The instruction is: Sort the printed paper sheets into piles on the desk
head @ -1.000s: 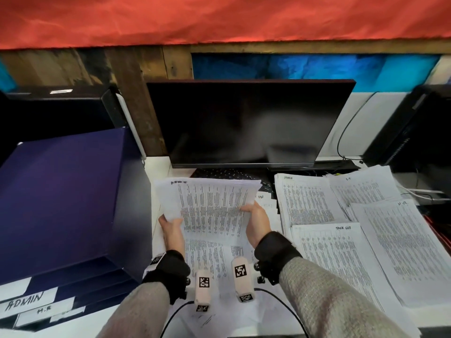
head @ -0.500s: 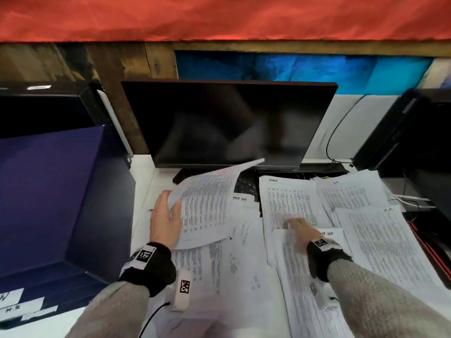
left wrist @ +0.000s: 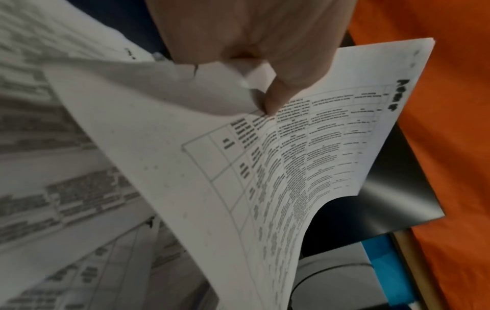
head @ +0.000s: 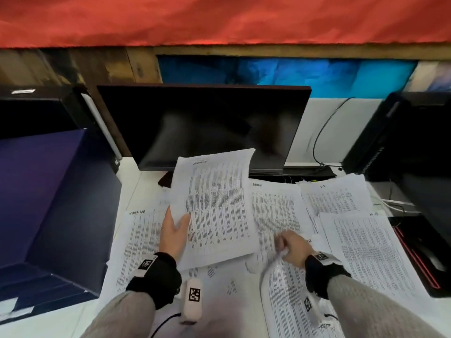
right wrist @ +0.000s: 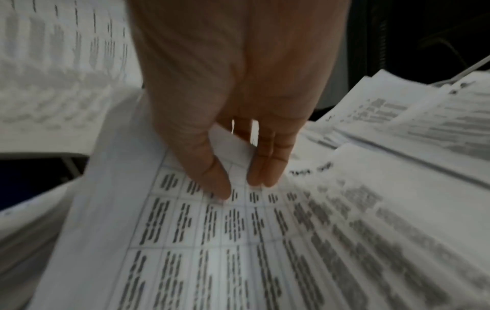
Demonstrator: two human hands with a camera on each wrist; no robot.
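My left hand holds a printed sheet by its left edge, raised above the desk in front of the monitor. In the left wrist view the thumb presses on the table printed on that sheet, which curves downward. My right hand pinches the curled near-left corner of the top sheet of the front right pile. The right wrist view shows that hand with the thumb and two fingers closed on that corner of the top sheet.
More paper piles lie at the centre, back right, right and left. A dark monitor stands behind, a dark blue box on the left, a black computer tower on the right.
My right hand let go of the sheet both hands held, moved right to the front pile and pinched its top sheet's corner. My left hand keeps the first sheet, now shifted rightward.
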